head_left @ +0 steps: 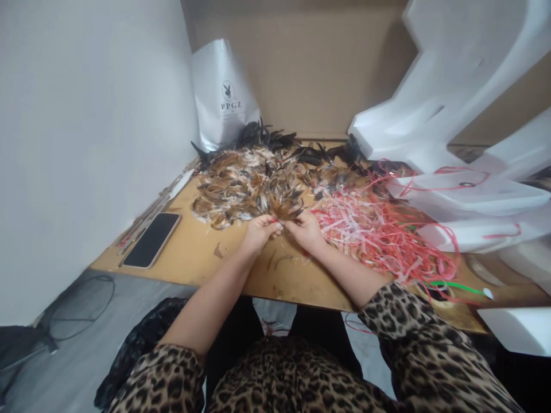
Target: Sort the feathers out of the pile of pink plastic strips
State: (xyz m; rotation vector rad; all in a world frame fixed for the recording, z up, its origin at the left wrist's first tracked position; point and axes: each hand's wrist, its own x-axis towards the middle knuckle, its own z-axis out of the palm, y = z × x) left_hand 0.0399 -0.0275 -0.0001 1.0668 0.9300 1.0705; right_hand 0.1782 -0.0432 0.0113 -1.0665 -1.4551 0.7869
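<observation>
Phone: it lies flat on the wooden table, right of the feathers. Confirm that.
Wrong side. The head view shows the phone lying flat on the wooden table, left of the feathers, not right of them.

The white bag (224, 94) reads "PPGZ" under a rabbit-head logo

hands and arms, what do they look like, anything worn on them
The left hand and right hand are bare, no gloves. Forearms are uncovered. The left sleeve and right sleeve are leopard print, tan with dark spots, ending near the elbows. No watch or bracelet shows.
</observation>
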